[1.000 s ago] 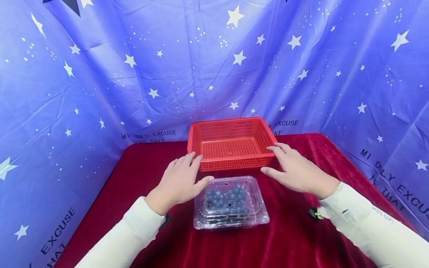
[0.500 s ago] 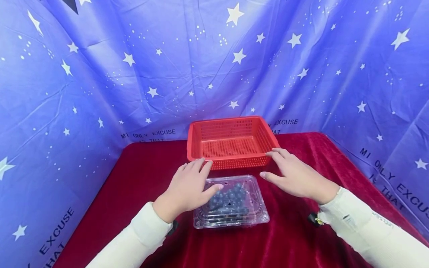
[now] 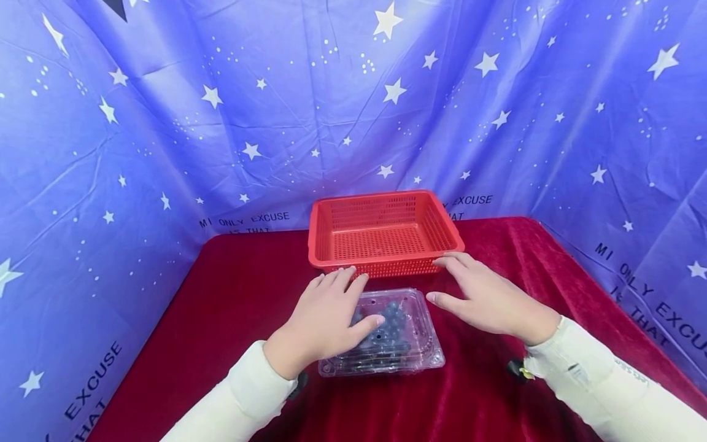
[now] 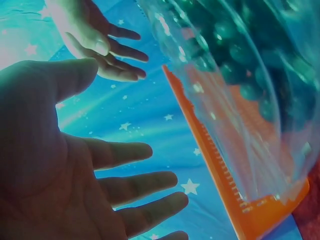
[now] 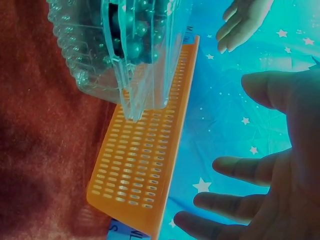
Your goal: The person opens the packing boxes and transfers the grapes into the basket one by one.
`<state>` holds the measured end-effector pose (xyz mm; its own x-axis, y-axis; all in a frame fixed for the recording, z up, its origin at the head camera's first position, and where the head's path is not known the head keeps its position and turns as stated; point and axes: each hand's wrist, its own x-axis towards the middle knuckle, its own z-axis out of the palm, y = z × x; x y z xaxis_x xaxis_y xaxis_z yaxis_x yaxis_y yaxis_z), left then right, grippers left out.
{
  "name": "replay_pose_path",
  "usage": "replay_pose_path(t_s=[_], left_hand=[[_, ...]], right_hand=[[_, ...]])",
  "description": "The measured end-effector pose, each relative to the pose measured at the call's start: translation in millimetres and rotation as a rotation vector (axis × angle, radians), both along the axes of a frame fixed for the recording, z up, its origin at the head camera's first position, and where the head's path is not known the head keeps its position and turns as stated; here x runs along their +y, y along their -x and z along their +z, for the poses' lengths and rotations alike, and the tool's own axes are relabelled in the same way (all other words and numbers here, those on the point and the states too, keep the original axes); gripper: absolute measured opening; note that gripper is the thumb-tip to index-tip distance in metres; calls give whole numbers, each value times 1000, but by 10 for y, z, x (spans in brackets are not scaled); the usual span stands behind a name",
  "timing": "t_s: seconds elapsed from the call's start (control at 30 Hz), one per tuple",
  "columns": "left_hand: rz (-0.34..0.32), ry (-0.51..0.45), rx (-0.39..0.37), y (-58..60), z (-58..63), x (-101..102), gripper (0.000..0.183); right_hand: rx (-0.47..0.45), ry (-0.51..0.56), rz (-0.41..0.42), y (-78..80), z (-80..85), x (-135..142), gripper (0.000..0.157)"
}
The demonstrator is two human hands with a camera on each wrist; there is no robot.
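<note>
A clear plastic clamshell box (image 3: 422, 344) lies closed on the table, with dark round fruit like blueberries (image 3: 393, 316) inside. My left hand (image 3: 326, 316) hovers over the box's left part with fingers spread, hiding some of the fruit in the head view. To the right of the box is my right hand (image 3: 486, 294), its fingers extended and its fingertips overlapping the front right corner of a red perforated basket (image 3: 386, 266). Both wrist views show straight fingers (image 4: 140, 190) with nothing held. The left wrist view has the box (image 4: 240, 125) close by, in front of the basket.
Dark red velvet cloth (image 3: 248, 288) covers the table. The basket stands behind the box, near the table's back edge. A blue curtain with white stars (image 3: 309, 110) hangs around the back and sides.
My left hand has moved right and slightly nearer, from beside the box to over it. My right hand has shifted slightly left and nearer. Box and basket have stayed in place.
</note>
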<state>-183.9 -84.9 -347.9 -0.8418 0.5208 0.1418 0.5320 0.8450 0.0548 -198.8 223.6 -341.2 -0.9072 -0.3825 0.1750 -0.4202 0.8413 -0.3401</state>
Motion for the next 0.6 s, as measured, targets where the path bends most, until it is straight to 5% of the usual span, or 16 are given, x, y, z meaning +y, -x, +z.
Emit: replay_pose_path(t_s=[0.6], left_hand=[[-87, -11, 31, -156, -88, 261, 80]], right_hand=[[-27, 47, 13, -144, -224, 25, 73]])
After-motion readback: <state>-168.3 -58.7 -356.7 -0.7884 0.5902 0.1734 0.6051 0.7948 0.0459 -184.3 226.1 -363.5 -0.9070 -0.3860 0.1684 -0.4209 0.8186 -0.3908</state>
